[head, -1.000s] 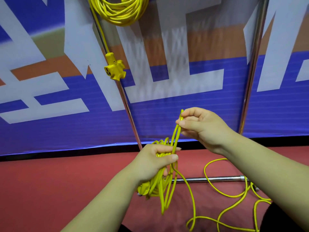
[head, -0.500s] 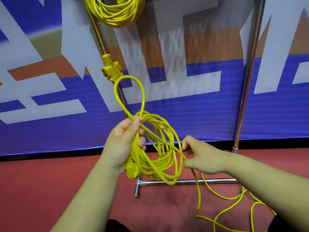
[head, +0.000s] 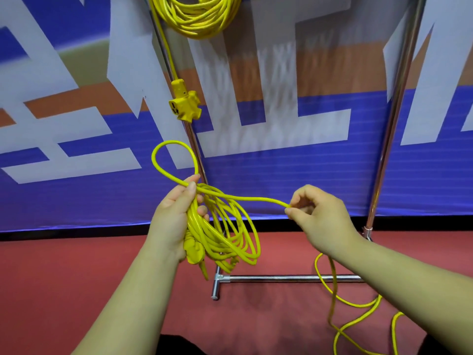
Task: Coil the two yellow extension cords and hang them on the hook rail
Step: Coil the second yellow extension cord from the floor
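One coiled yellow cord (head: 197, 19) hangs at the top of the frame, its yellow socket block (head: 184, 103) dangling below it against the left pole. My left hand (head: 176, 213) grips a bundle of loops of the second yellow cord (head: 225, 237); one loop stands up above the fist and a yellow plug hangs under it. My right hand (head: 317, 219) pinches the same cord about a forearm's length to the right, the strand stretched between both hands. The loose rest of the cord (head: 358, 303) trails on the red floor at lower right.
A chrome rack stands in front of me: a slanted left pole (head: 194, 147), a right pole (head: 391, 119) and a floor bar (head: 281, 278) with a short foot. Behind it hangs a blue, white and orange banner (head: 76, 124). The hook rail itself is out of frame.
My left hand has raised the bundle and a loop stands above it. My right hand slid out to the right along the cord, drawing a strand taut between the hands.
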Available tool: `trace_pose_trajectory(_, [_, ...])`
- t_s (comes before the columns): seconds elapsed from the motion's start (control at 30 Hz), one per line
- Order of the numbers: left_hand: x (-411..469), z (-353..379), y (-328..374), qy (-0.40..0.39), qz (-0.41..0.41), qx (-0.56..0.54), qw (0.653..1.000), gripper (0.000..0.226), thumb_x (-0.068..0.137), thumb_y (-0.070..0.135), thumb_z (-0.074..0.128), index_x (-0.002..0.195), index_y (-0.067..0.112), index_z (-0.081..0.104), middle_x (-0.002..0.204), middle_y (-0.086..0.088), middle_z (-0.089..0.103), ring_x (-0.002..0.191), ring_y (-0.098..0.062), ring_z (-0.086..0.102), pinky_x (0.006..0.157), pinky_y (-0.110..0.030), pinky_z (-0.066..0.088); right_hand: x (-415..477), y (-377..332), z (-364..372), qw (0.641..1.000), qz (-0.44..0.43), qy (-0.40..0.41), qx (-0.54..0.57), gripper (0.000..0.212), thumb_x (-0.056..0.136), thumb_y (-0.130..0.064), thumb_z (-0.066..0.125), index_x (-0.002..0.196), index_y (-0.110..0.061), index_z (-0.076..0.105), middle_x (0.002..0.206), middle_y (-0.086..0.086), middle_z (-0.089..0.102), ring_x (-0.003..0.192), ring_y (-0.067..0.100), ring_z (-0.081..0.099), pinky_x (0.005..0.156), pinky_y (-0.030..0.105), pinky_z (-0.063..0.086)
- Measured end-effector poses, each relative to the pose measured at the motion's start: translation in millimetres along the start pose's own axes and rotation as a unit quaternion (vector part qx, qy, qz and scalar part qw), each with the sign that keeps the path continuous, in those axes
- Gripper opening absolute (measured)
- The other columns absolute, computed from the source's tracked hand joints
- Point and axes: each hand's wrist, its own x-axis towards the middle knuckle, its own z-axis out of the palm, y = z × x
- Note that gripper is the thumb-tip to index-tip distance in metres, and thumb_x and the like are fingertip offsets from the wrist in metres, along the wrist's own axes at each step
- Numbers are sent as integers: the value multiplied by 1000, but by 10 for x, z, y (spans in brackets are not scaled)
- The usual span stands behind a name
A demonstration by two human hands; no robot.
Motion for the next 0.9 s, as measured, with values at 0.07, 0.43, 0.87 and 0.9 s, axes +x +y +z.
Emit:
trace_pose_trajectory(0.07, [-5,-53,2,5,-11,21,1000,25,99,14,55,122,20,64,68,-1,51,47,-10,48,46,-23,47,17,-30,24,999,-19,11,-38,21,84,-15,74,77,-26,58,68,-3,68,63,13,62,62,27,50])
trace_pose_trajectory(0.43, [-13,-241,-77,54,-104,100,988,26,94,1,63,118,8,69,64,-12,55,45,-16,53,45,-26,50,288,382,171,974,200,-35,-96,10,85,-11,64,82,-19,59,67,6,71,50,11,68,48,25,47])
trace_pose_trajectory(0.87, [-66,-166,-45,7,-77,99,992,26,95,2,60,117,10,70,70,-9,62,46,-16,53,45,-27,49,161,152,90,992,-50,20,-113,8,82,-26,78,82,-33,73,73,-17,66,73,0,60,66,20,44])
trace_pose_trajectory(0.9, [-65,-157,-54,7,-78,103,992,26,94,2,60,117,10,70,69,-9,61,46,-16,53,45,-27,50,184,133,68,991,-61,36,-110,5,84,-28,77,84,-32,74,74,-16,66,73,1,60,65,21,44])
